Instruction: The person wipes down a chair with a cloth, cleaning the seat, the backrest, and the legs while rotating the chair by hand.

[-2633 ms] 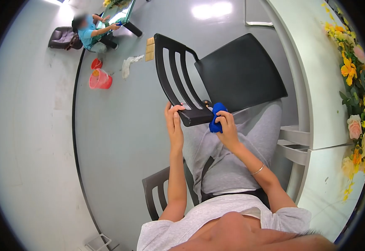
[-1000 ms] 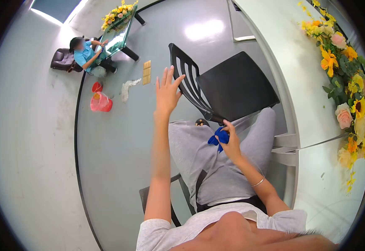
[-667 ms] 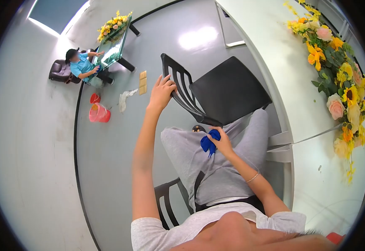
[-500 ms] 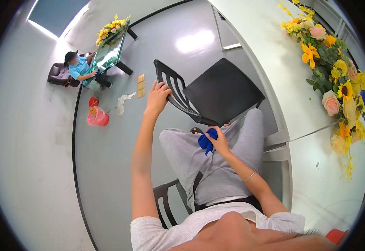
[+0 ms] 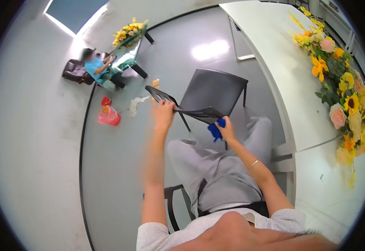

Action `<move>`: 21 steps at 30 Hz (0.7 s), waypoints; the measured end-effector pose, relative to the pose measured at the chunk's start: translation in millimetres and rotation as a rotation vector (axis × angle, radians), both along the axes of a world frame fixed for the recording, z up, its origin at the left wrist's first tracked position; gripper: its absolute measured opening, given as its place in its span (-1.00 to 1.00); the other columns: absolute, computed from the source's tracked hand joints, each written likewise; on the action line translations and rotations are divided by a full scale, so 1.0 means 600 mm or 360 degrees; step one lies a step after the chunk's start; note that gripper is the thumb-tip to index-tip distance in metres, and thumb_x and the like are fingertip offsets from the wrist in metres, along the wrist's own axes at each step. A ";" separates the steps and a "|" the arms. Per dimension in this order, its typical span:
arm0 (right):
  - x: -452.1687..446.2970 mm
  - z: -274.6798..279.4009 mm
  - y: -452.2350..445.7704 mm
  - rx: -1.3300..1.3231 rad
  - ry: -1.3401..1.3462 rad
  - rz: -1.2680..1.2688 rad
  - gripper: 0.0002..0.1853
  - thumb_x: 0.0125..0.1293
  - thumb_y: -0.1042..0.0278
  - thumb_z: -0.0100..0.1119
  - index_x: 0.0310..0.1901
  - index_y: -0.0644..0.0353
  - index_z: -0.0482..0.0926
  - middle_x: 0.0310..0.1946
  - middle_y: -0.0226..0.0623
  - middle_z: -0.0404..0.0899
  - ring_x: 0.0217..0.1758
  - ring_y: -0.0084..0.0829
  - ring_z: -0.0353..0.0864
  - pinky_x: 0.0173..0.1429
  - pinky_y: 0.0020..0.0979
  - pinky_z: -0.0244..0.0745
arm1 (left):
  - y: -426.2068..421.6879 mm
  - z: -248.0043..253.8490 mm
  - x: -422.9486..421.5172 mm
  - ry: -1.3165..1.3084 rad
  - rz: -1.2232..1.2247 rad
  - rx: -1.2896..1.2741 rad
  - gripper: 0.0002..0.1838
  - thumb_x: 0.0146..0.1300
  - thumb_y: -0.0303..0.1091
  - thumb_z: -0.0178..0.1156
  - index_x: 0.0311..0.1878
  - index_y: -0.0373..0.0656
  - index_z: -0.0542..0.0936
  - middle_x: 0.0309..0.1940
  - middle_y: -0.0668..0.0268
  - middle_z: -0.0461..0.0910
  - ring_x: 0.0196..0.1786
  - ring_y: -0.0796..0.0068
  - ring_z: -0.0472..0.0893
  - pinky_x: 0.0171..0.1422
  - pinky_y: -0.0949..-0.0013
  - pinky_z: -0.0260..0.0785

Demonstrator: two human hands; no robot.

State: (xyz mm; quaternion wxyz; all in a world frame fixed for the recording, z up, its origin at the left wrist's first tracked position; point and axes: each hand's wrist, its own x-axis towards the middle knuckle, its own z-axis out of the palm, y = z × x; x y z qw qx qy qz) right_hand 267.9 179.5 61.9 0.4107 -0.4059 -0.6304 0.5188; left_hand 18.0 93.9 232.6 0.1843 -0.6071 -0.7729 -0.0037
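Item one: a black chair (image 5: 216, 90), on the grey floor (image 5: 119, 167) in front of our knees, back towards us. Seat broad, flat, dark and smooth, with rounded corners; backrest (image 5: 203, 112) curved and slatted, with open gaps; legs slim and black, three in sight. Whether every leg meets the floor, we cannot tell.

Item two: our left hand (image 5: 164, 109), at the backrest's left part, fingers bent and clamped over its edge.

Item three: our right hand (image 5: 227, 129), at the right end of the backrest, fingers closed on a blue cloth (image 5: 215, 130). Cloth vivid, soft and crumpled, hanging below the hand; one thin bracelet (image 5: 253, 164) on the wrist.

Item four: to our right, a long white surface (image 5: 266, 50) bearing yellow, orange and pink flowers (image 5: 338, 116).

Item five: beyond, on the left, a seated person (image 5: 93, 67) in blue at a glass table (image 5: 129, 55); nearer, a red bucket (image 5: 109, 117) and a crumpled white sheet (image 5: 134, 107) on the floor.
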 end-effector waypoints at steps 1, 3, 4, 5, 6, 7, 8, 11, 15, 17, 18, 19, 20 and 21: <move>-0.002 -0.003 0.020 0.0006 -0.0030 0.0022 -0.64 0.28 0.17 0.43 -0.19 0.22 0.45 -0.35 -0.24 0.59 -0.24 -0.40 0.58 -0.09 -0.30 0.49 | 0.003 0.006 0.007 0.0036 0.0012 0.0008 -0.81 0.12 -0.18 0.42 -0.24 0.05 0.65 -0.22 0.44 0.64 0.14 0.31 0.55 0.58 -0.27 -0.07; -0.009 -0.016 0.075 0.0096 -0.0027 -0.0042 -0.64 0.28 0.18 0.44 -0.20 0.21 0.45 -0.37 -0.26 0.58 -0.26 -0.40 0.56 -0.10 -0.30 0.49 | 0.022 0.003 0.035 -0.0076 0.0105 -0.0043 -0.79 0.18 -0.11 0.39 -0.25 0.02 0.65 -0.21 0.42 0.66 0.11 0.25 0.57 0.57 -0.26 -0.04; -0.011 -0.026 0.104 0.0170 -0.0050 -0.0116 -0.65 0.28 0.19 0.44 -0.21 0.21 0.45 -0.39 -0.28 0.58 -0.28 -0.41 0.55 -0.11 -0.30 0.48 | 0.036 -0.002 0.049 -0.0072 0.0107 -0.0043 -0.79 0.18 -0.11 0.39 -0.25 0.02 0.65 -0.21 0.42 0.66 0.11 0.25 0.57 0.57 -0.26 -0.04; -0.012 -0.032 0.135 0.0141 -0.0051 -0.0165 -0.67 0.29 0.21 0.42 -0.18 0.21 0.47 -0.36 -0.27 0.58 -0.25 -0.42 0.56 -0.09 -0.31 0.49 | 0.051 -0.008 0.063 -0.0074 0.0100 -0.0020 -0.77 0.22 -0.09 0.36 -0.25 -0.01 0.64 -0.21 0.37 0.67 0.08 0.21 0.58 0.55 -0.26 -0.01; -0.014 -0.037 0.168 0.0110 -0.0053 -0.0215 -0.70 0.31 0.24 0.40 -0.16 0.21 0.48 -0.33 -0.27 0.59 -0.22 -0.43 0.57 -0.06 -0.32 0.50 | 0.067 -0.014 0.079 -0.0075 0.0094 0.0001 -0.75 0.27 -0.07 0.33 -0.24 -0.05 0.62 -0.20 0.32 0.68 0.06 0.18 0.59 0.53 -0.26 0.02; -0.014 -0.047 0.206 0.0105 -0.0046 -0.0216 -0.70 0.31 0.24 0.40 -0.16 0.21 0.48 -0.33 -0.27 0.59 -0.22 -0.43 0.57 -0.06 -0.32 0.50 | 0.088 -0.015 0.101 -0.0128 0.0069 0.0000 -0.73 0.30 -0.07 0.31 -0.23 -0.09 0.60 -0.21 0.26 0.68 0.03 0.14 0.60 0.51 -0.26 0.05; -0.013 -0.058 0.244 0.0117 0.0080 -0.0227 -0.72 0.29 0.29 0.38 -0.10 0.19 0.49 -0.26 -0.21 0.62 -0.14 -0.32 0.62 0.01 -0.30 0.51 | 0.109 -0.010 0.128 -0.0178 0.0042 -0.0001 -0.71 0.33 -0.07 0.28 -0.22 -0.12 0.58 -0.21 0.20 0.68 0.00 0.11 0.61 0.48 -0.26 0.08; 0.012 -0.039 0.276 0.0155 0.0235 -0.0189 -0.71 0.27 0.41 0.32 0.00 0.17 0.53 -0.16 -0.18 0.66 -0.02 -0.24 0.65 0.13 -0.29 0.50 | 0.155 0.005 0.198 -0.0229 -0.0115 0.0025 -0.70 0.36 -0.09 0.25 -0.20 -0.15 0.54 -0.22 0.15 0.67 -0.03 0.07 0.62 0.46 -0.24 0.12; 0.062 -0.048 0.246 0.0068 0.0388 0.0102 -0.70 0.20 0.55 0.17 0.00 0.20 0.60 -0.12 -0.25 0.67 0.04 -0.33 0.64 0.18 -0.34 0.50 | 0.176 0.006 0.230 -0.0498 -0.0383 -0.0013 -0.62 0.36 -0.07 0.26 0.04 -0.16 0.54 -0.12 0.19 0.67 0.06 0.13 0.61 0.49 -0.15 0.13; 0.082 -0.038 0.198 -0.0388 0.0570 0.0286 -0.68 0.14 0.58 0.09 -0.05 0.26 0.64 -0.11 -0.25 0.69 0.05 -0.37 0.65 0.20 -0.39 0.50 | 0.155 0.014 0.229 -0.0646 -0.0483 0.0029 -0.54 0.35 -0.05 0.27 0.14 -0.16 0.53 -0.08 0.21 0.67 0.10 0.17 0.61 0.51 -0.12 0.13; 0.085 -0.038 0.178 -0.0513 0.0579 0.0333 -0.66 0.14 0.58 0.08 -0.02 0.28 0.64 -0.11 -0.23 0.71 0.04 -0.37 0.66 0.21 -0.41 0.50 | 0.134 0.040 0.222 -0.0651 -0.0475 0.0064 -0.49 0.34 -0.04 0.28 0.23 -0.13 0.50 -0.06 0.22 0.66 0.12 0.20 0.60 0.52 -0.09 0.13; 0.085 -0.038 0.162 -0.0637 0.0589 0.0379 -0.63 0.13 0.57 0.07 0.00 0.30 0.64 -0.11 -0.21 0.72 0.04 -0.38 0.67 0.22 -0.43 0.50 | 0.111 0.059 0.208 -0.0654 -0.0469 0.0100 -0.42 0.33 -0.03 0.29 0.31 -0.11 0.47 -0.04 0.23 0.66 0.15 0.24 0.60 0.53 -0.06 0.12; 0.077 -0.040 0.150 -0.0710 0.0593 0.0408 -0.62 0.15 0.56 0.08 0.04 0.29 0.64 -0.10 -0.22 0.74 0.03 -0.38 0.68 0.22 -0.44 0.51 | 0.085 0.064 0.190 -0.0601 -0.0360 0.0155 -0.44 0.32 -0.02 0.30 0.30 -0.08 0.49 -0.03 0.22 0.66 0.15 0.23 0.60 0.52 -0.03 0.13; 0.067 -0.036 0.141 -0.0720 0.0597 0.0399 -0.62 0.15 0.56 0.08 0.04 0.29 0.64 -0.10 -0.22 0.74 0.03 -0.38 0.68 0.22 -0.44 0.51 | 0.057 0.070 0.170 -0.0546 -0.0251 0.0206 -0.45 0.32 -0.02 0.30 0.29 -0.04 0.51 -0.02 0.21 0.66 0.14 0.23 0.59 0.51 -0.01 0.14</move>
